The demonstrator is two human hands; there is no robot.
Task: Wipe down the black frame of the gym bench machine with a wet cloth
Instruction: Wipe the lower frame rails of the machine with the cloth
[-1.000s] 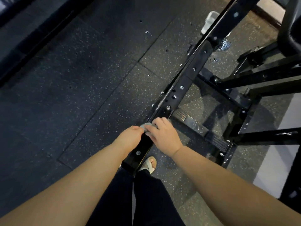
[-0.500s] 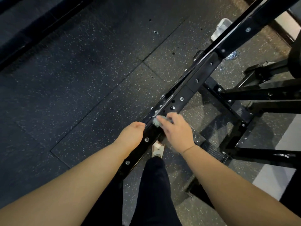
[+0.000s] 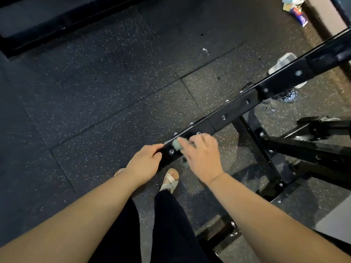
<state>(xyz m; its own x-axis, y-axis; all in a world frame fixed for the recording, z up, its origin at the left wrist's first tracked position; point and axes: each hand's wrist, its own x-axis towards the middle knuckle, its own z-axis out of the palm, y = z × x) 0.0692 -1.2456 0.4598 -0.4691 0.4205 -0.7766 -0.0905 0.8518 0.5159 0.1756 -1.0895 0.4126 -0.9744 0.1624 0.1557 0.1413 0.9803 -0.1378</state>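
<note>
Up along the black frame my right hand has slid further from my left hand than it was a second ago, carrying the cloth onto a fresh bolted stretch, so I judge the near end is done and plenty of rail remains ahead. Right fingers are curled, pinching the pale cloth against the rail's top face; it peeks out just past my fingertips. Left fingers are wrapped round the rail's near end, steadying it, apart from the cloth.
</note>
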